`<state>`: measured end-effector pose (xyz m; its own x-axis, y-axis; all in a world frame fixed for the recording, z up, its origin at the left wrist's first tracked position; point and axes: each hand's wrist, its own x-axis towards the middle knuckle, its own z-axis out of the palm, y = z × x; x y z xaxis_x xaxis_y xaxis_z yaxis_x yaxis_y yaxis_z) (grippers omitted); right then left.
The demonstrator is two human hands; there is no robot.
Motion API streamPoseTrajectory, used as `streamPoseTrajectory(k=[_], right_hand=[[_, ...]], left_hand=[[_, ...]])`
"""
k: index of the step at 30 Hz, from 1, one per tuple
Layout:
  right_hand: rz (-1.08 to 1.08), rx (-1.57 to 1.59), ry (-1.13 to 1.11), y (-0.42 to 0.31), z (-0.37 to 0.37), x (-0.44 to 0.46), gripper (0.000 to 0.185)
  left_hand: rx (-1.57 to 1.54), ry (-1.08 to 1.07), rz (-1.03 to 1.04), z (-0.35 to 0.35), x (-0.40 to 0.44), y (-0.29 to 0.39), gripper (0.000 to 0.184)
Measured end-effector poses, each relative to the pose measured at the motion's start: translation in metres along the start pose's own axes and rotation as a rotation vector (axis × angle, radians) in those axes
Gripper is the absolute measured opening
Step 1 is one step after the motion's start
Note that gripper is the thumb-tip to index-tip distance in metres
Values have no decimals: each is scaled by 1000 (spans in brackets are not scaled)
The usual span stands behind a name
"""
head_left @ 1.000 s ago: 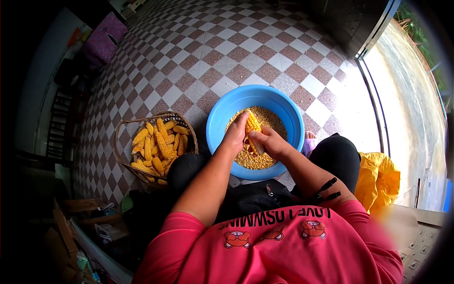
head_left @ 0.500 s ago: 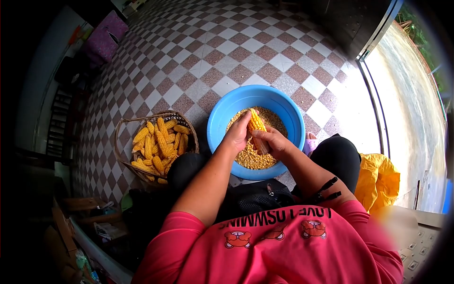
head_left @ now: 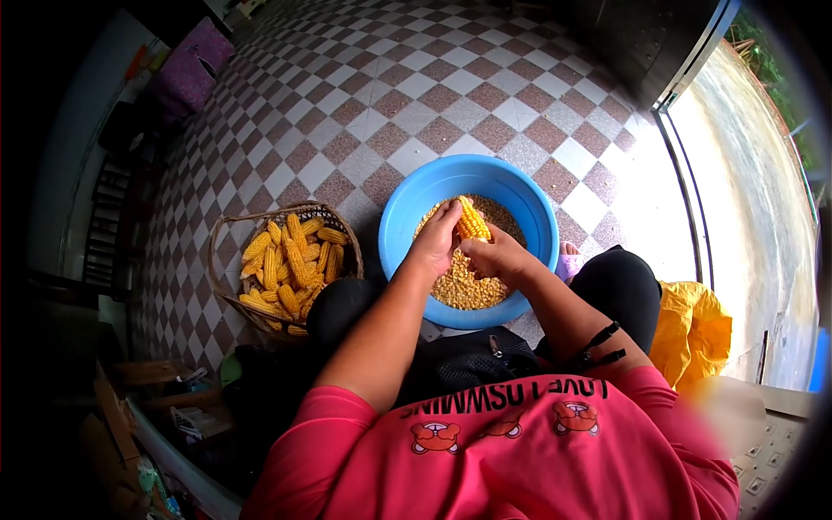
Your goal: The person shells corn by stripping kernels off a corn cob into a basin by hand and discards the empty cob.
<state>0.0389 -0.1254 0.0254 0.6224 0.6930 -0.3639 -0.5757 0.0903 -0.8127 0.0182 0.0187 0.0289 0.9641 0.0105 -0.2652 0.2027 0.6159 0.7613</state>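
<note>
A yellow corn cob (head_left: 471, 222) is held between my two hands above a blue basin (head_left: 399, 195). My left hand (head_left: 438, 242) grips its left side, fingers curled around it. My right hand (head_left: 500, 256) is closed on the cob's lower right part, with the thumb pressed across the kernels. The cob's lower end is hidden behind the right hand. Loose corn kernels (head_left: 472, 293) cover the bottom of the basin beneath both hands.
Left of my knee stands a woven basket (head_left: 214, 260) filled with whole corn cobs (head_left: 290, 260). A yellow sack (head_left: 691, 334) lies beside my right leg. Crates with clutter (head_left: 195, 416) sit at the lower left. An open doorway (head_left: 685, 199) is on the right.
My right hand has shifted slightly up along the cob, covering its lower end, which showed below the thumb before. My left hand stays nearly in place.
</note>
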Motion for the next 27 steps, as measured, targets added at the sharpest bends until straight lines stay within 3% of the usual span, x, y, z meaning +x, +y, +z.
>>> streamPoseTrajectory(k=[5,17,24,27], right_hand=[[203,313,-224,-10,-7,-6,37],[43,-23,34,-5,6,-1,31],[50,100,-62,-5,-4,-2,43],[162,245,-130,-13,-3,-5,46]], left_hand=[[-56,-73,-44,-3,-3,4,31],[-114,22,-12,2,2,-5,31],[-175,-55,2,-3,2,0,29],[-170,-80,-7,-5,0,2,29]])
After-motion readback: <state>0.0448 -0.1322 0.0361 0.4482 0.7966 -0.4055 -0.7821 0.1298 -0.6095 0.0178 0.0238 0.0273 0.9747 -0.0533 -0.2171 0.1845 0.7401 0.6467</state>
